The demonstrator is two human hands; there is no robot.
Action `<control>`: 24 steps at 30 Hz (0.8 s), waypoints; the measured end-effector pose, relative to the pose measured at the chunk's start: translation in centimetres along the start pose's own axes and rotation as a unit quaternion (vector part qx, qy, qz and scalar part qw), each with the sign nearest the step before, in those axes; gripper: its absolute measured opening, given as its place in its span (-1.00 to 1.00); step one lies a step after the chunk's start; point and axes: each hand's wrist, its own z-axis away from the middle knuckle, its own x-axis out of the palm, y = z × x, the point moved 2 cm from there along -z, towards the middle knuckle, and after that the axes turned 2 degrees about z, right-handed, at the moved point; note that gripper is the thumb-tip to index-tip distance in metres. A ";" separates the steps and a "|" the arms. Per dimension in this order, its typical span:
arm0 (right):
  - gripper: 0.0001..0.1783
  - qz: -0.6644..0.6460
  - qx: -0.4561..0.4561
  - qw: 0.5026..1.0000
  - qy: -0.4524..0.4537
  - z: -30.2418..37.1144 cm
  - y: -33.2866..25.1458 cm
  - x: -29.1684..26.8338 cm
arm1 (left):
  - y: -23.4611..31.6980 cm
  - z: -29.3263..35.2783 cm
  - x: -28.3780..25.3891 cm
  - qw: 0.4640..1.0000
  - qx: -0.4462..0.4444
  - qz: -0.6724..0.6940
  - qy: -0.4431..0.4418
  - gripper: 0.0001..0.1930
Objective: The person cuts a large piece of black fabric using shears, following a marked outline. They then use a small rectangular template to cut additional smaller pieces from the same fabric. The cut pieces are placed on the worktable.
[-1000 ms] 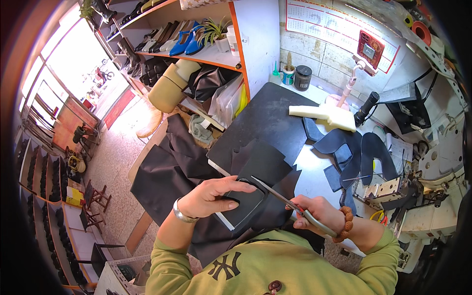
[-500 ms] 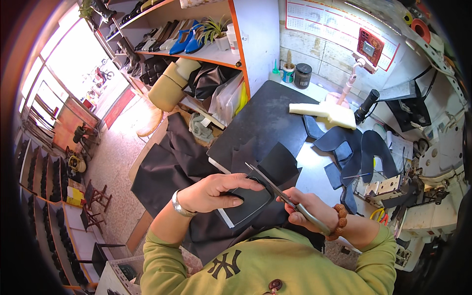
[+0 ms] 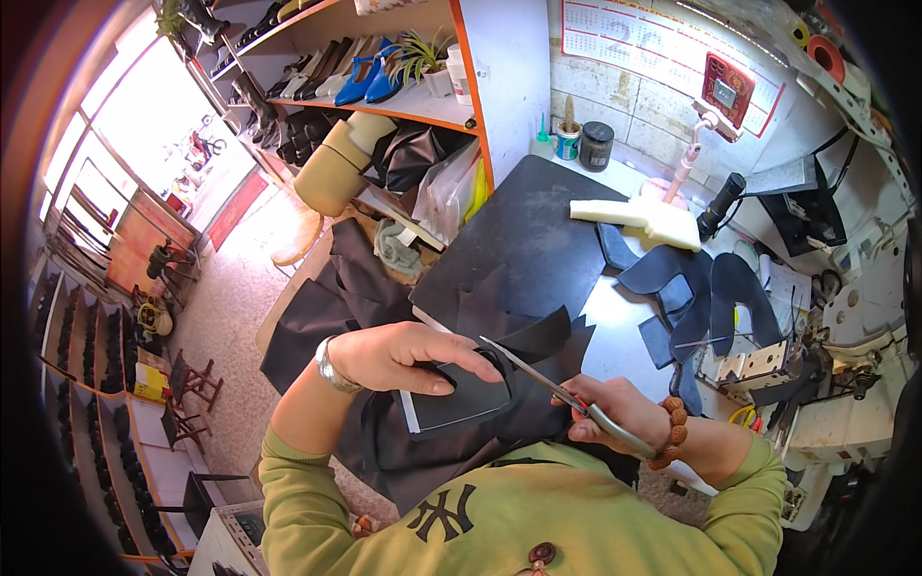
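Note:
My right hand [image 3: 622, 411] grips a pair of scissors [image 3: 538, 376] by its grey handles, the long blades pointing up and left. The blades lie along the edge of a black sheet piece [image 3: 466, 396] with a rounded corner and a white strip down one side. My left hand [image 3: 399, 357] pinches this piece between thumb and fingers, its forefinger reaching toward the blades. Beyond the blades a black flap [image 3: 533, 336] curls upward; whether it is still joined to the piece cannot be told. Dark fabric [image 3: 423, 461] drapes below both hands.
A dark board [image 3: 538, 221] covers part of the white table. Black cut pieces [image 3: 663, 274], cream foam [image 3: 648, 223] and a phone on a pink stand [image 3: 684, 163] are to its right. A sewing machine [image 3: 855, 355] stands far right; a shoe shelf [image 3: 413, 106] is at the back.
My left hand and the black piece have shifted a little left and up. The flap beyond the scissors now looks narrower and more curled. My right hand has moved slightly right.

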 end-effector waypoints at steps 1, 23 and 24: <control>-0.46 0.000 0.000 1.000 0.001 0.0 0.0 -0.1 | 0.1 -0.1 -0.2 1.000 -0.003 0.010 -0.009 -0.62; -0.36 -0.276 -0.070 0.847 0.448 -3.9 4.4 3.4 | -8.6 -9.9 9.2 0.793 0.055 0.104 0.598 -0.73; -0.37 -0.260 -0.048 0.864 0.428 -3.7 4.4 3.0 | -8.8 -9.7 9.4 0.790 0.059 0.102 0.602 -0.74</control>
